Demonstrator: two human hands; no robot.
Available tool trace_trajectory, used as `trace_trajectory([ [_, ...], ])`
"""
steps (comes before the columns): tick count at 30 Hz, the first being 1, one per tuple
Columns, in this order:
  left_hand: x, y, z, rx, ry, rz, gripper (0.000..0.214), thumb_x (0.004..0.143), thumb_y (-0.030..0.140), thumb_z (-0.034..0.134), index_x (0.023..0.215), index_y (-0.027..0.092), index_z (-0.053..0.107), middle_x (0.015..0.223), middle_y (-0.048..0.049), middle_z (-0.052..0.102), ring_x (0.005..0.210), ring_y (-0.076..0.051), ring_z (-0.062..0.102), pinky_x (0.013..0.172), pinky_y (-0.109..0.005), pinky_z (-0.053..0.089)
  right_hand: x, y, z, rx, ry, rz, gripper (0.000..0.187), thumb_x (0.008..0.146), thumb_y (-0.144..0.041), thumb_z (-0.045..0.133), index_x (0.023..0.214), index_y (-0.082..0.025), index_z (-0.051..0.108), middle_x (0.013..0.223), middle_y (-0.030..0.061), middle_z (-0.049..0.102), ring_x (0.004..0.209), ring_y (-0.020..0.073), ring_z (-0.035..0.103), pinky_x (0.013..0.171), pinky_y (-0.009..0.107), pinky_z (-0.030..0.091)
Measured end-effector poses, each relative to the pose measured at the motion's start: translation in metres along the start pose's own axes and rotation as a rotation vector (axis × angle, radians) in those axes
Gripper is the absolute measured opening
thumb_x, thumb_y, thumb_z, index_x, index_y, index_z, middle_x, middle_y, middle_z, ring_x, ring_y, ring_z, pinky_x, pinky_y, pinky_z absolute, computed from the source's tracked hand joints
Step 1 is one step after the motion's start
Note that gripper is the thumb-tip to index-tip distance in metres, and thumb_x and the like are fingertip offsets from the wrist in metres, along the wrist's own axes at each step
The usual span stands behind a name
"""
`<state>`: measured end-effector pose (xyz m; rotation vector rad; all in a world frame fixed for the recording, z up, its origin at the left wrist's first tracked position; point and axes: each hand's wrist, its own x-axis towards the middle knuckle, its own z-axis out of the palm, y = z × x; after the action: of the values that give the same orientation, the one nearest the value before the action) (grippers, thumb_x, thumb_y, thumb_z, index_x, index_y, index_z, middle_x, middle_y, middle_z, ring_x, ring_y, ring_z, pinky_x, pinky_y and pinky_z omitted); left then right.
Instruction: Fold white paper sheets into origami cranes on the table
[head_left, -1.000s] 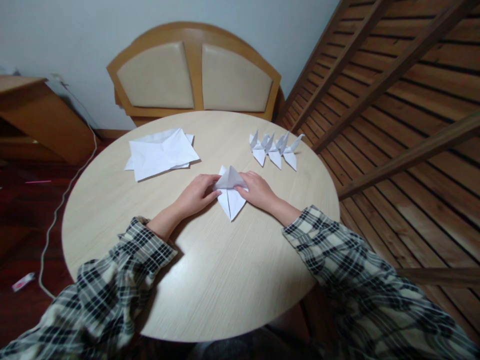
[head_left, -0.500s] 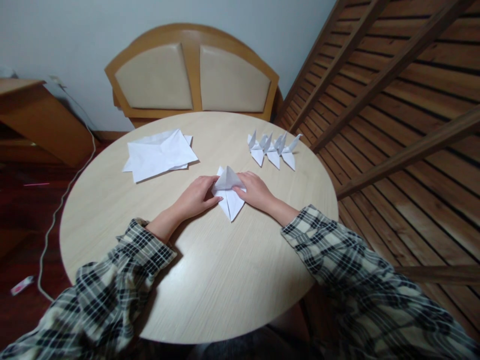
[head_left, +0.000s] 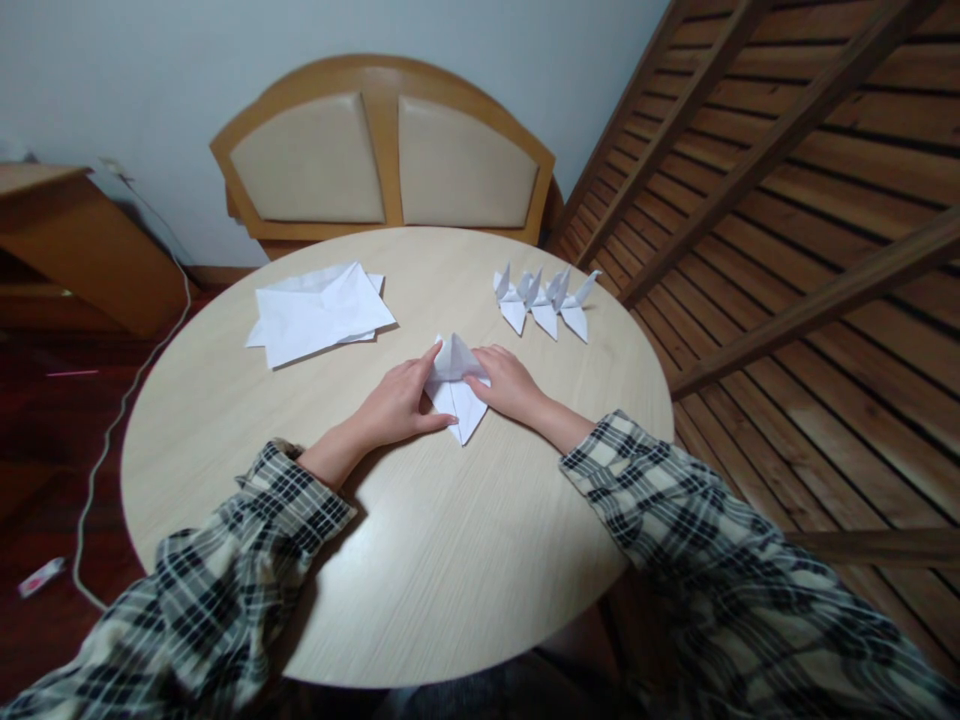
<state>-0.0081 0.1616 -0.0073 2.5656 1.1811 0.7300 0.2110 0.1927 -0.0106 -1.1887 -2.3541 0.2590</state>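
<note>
A white folded sheet of origami paper [head_left: 465, 405] lies on the table between my hands, its lower point toward me and a triangular flap raised at the top. At its left edge is my left hand [head_left: 399, 402], the thumb resting on the lower part and the forefinger up by the flap. My right hand [head_left: 511, 388] grips the right edge, thumb on top near the crease and the other fingers curled behind. Beyond the right hand stand several finished paper cranes [head_left: 544, 305] in a row.
White paper sheets [head_left: 319, 315] lie stacked at the back left of the round table [head_left: 450, 580]. A wooden headboard [head_left: 390, 150] rises behind it. Slatted wood [head_left: 787, 250] stands close on the right. A pale cable [head_left: 112, 430] runs along the floor at left.
My left thumb has slid down toward the paper's lower point, and the left forefinger has stretched up along the flap. My right hand keeps its grip.
</note>
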Motion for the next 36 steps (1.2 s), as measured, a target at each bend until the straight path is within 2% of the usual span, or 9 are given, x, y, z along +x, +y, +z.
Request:
trace_trajectory([
  [4,-0.001,0.002,0.001,-0.005,-0.013,0.002,0.118,0.069,0.061,0.077,0.157,0.014,0.014,0.119,-0.0204,0.063,0.105,-0.036,0.060,0.090,-0.051,0.047,0.000,0.000,0.000,0.000,0.014,-0.003,0.026,0.088,-0.017,0.055,0.112,-0.016,0.063,0.107,0.0100,0.069,0.101,0.0254,0.059,0.093,0.041,0.044],
  [8,-0.002,-0.001,0.001,-0.039,-0.008,0.010,0.116,0.067,0.060,0.079,0.156,0.017,0.018,0.128,-0.0218,0.061,0.111,-0.036,0.060,0.094,-0.051,0.047,0.000,0.000,0.000,0.007,0.009,0.003,0.025,0.087,-0.017,0.055,0.111,-0.017,0.063,0.107,0.0095,0.070,0.101,0.0255,0.059,0.093,0.041,0.045],
  [11,-0.002,-0.003,0.000,-0.121,0.027,-0.028,0.092,0.081,0.051,0.070,0.154,0.017,0.025,0.128,-0.0213,0.063,0.113,-0.033,0.062,0.093,-0.049,0.049,0.000,0.000,-0.001,0.010,0.000,0.015,0.024,0.087,-0.017,0.055,0.109,-0.017,0.064,0.106,0.0096,0.070,0.101,0.0259,0.060,0.093,0.042,0.045],
  [14,-0.001,-0.003,-0.001,-0.185,0.044,-0.107,0.057,0.097,0.036,0.050,0.148,0.017,0.034,0.124,-0.0194,0.067,0.108,-0.028,0.067,0.090,-0.045,0.051,0.000,-0.001,-0.002,0.013,0.000,0.007,0.025,0.087,-0.017,0.056,0.110,-0.016,0.064,0.107,0.0103,0.070,0.102,0.0261,0.060,0.093,0.042,0.045],
  [16,0.001,-0.003,-0.001,-0.175,0.059,-0.156,0.045,0.099,0.030,0.043,0.142,0.017,0.040,0.121,-0.0181,0.070,0.105,-0.027,0.069,0.087,-0.044,0.053,0.000,-0.002,-0.003,0.008,-0.002,0.005,0.024,0.088,-0.017,0.056,0.110,-0.015,0.064,0.106,0.0111,0.070,0.101,0.0263,0.060,0.092,0.041,0.045],
  [18,0.002,-0.003,0.000,-0.143,0.089,-0.190,0.039,0.098,0.028,0.043,0.135,0.018,0.046,0.117,-0.0162,0.073,0.100,-0.027,0.070,0.082,-0.044,0.054,0.000,-0.002,-0.003,-0.001,-0.006,0.016,0.022,0.089,-0.019,0.055,0.108,-0.015,0.064,0.105,0.0117,0.070,0.100,0.0265,0.061,0.091,0.041,0.046],
  [25,0.003,-0.007,0.005,-0.075,0.162,-0.213,0.033,0.096,0.027,0.048,0.128,0.023,0.052,0.100,-0.0087,0.077,0.080,-0.022,0.072,0.067,-0.035,0.052,0.000,-0.005,-0.003,0.049,0.020,0.067,0.021,0.091,-0.021,0.052,0.109,-0.016,0.063,0.102,0.0109,0.070,0.096,0.0248,0.062,0.087,0.039,0.047],
  [31,0.003,-0.010,0.007,-0.037,0.201,-0.192,0.032,0.094,0.026,0.050,0.125,0.023,0.055,0.093,-0.0080,0.077,0.076,-0.022,0.071,0.062,-0.033,0.049,0.000,-0.008,-0.006,0.184,0.088,0.118,0.021,0.091,-0.019,0.049,0.105,-0.019,0.064,0.100,0.0076,0.071,0.090,0.0222,0.064,0.081,0.035,0.048],
  [36,0.004,-0.007,0.006,-0.026,0.178,-0.217,0.032,0.094,0.027,0.049,0.126,0.022,0.054,0.094,-0.0089,0.077,0.077,-0.023,0.071,0.062,-0.033,0.048,0.000,-0.009,-0.007,0.201,0.089,0.151,0.022,0.091,-0.020,0.048,0.104,-0.017,0.066,0.100,0.0084,0.072,0.086,0.0213,0.065,0.077,0.033,0.048],
])
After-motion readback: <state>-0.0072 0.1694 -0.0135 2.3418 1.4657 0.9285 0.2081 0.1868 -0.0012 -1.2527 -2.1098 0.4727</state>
